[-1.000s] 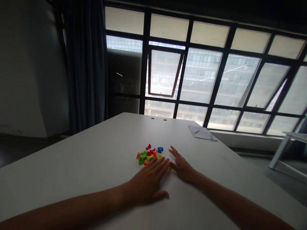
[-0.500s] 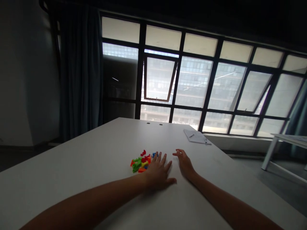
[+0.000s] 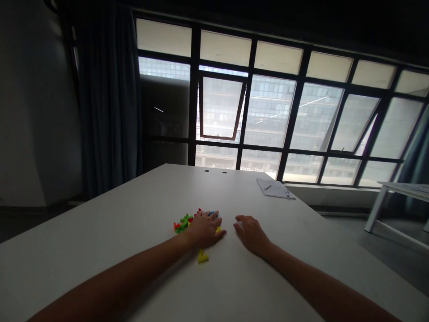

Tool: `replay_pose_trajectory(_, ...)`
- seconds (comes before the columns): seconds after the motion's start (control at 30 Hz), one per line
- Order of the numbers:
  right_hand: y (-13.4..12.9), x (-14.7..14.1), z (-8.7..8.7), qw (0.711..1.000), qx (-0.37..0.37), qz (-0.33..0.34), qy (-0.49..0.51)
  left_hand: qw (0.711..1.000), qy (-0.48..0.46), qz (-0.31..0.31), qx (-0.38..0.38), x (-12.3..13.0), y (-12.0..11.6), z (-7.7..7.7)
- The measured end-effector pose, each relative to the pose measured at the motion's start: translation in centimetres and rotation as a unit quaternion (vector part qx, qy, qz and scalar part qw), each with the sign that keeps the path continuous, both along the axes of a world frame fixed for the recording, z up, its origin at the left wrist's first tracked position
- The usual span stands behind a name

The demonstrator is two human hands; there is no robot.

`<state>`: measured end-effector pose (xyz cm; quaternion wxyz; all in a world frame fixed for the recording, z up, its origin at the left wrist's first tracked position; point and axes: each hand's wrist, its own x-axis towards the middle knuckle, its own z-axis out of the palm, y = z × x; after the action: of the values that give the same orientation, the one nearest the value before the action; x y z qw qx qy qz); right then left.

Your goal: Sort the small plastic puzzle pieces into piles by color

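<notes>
My left hand (image 3: 205,229) lies open, palm down, over the right part of a heap of small coloured plastic pieces (image 3: 182,223). Green, red, orange and blue ones show around its fingers; those under the palm are hidden. A yellow piece (image 3: 218,230) peeks out between thumb and forefinger. Closer to me, below the left wrist, a separate yellow piece (image 3: 202,257) rests on the white table (image 3: 161,277). To the right of the heap, my right hand (image 3: 252,233) is open with fingers loosely bent and nothing in them, low over the tabletop.
A stack of white paper (image 3: 275,188) with pens on it lies at the table's far right edge. Two dark round cable holes (image 3: 215,171) sit near the far edge. Beyond stand windows, a dark curtain (image 3: 109,112) and another white table (image 3: 402,190) at right.
My left hand has moved left and down onto the heap, and the heap sits a little further left. A yellow piece now shows below the wrist. My right hand has shifted slightly left.
</notes>
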<state>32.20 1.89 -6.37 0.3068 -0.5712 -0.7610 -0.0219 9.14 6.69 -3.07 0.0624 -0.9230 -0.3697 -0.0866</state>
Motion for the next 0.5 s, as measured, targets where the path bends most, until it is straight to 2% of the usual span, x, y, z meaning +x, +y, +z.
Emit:
replay_pose_trajectory(0.1,-0.6,-0.3,0.2,0.998,0.022,0.01,-0.055,1.0,0.005,0.001,0.003,-1.8,0.6,0.0)
replay_pose_trajectory(0.3,-0.6,-0.4,0.4,0.996,0.016,0.007,-0.087,0.999,0.023,0.033,-0.001,-6.8,3.4,0.1)
replay_pose_trajectory(0.5,-0.6,-0.6,0.3,0.994,0.001,-0.003,-0.111,0.999,0.031,-0.037,0.026,-9.9,5.8,0.9)
